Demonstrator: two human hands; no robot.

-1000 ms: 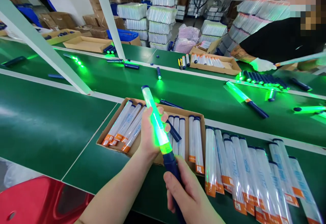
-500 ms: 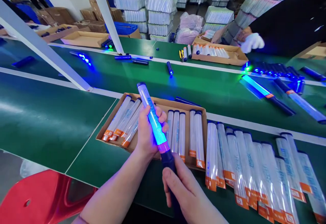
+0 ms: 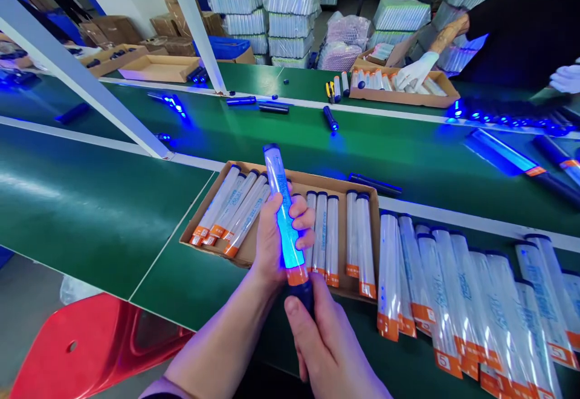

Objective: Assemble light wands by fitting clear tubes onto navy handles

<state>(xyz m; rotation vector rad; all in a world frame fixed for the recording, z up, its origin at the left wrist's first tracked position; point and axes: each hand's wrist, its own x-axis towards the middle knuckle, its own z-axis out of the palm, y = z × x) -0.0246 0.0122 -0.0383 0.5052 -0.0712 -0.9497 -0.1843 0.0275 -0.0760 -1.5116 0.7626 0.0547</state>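
Note:
My left hand point(image 3: 276, 236) is wrapped around a clear tube point(image 3: 284, 208) that glows blue and has a dark cap at its top end. An orange band runs round the tube's lower end, where it meets a dark flashlight handle point(image 3: 301, 295). My right hand point(image 3: 324, 332) grips that handle, and its lower part is hidden by the fingers. Behind and below the tube lies a cardboard tray point(image 3: 249, 257) with several clear tubes with orange ends. More such tubes point(image 3: 466, 296) lie side by side on the green table to the right.
Beyond, a green conveyor belt point(image 3: 254, 139) carries dark flashlights point(image 3: 330, 120), some lit blue. Across it, a person's white-gloved hand point(image 3: 415, 72) reaches into another cardboard tray point(image 3: 385, 98). White posts point(image 3: 90, 72) rise at the left. A red stool point(image 3: 67, 344) stands lower left.
The view has shifted slightly, and belt items appear further right. The person's gloved hand has moved into the far tray, and a second glove shows at the right edge. My hands keep their hold.

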